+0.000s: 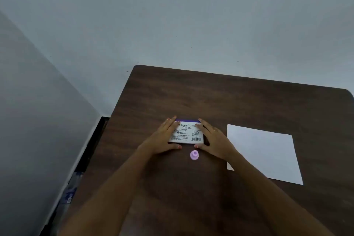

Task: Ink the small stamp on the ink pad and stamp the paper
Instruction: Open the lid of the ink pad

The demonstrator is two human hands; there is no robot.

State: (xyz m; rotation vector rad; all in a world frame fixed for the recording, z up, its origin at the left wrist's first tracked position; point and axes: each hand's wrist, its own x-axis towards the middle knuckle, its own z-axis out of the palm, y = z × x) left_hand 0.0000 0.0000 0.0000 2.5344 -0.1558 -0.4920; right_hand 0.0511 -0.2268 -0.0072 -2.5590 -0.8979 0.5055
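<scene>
Dark wooden desk (pixel 249 101), set against a pale wall. White paper (pixel 264 155) lies flat near the desk's right edge, no stamp mark visible on it. Ink pad (pixel 186 132), a closed box with its printed label facing up, sits near the desk's middle. Left hand (pixel 162 140) and right hand (pixel 212 140) flank the box; each grip is spread, fingers along a short side and thumb at the near edge, holding the box between them. Small stamp (pixel 194 155), pale purple, stands free just nearer than the box, between the thumbs. Judged progress: nothing done; opening, inking and stamping all remain.
</scene>
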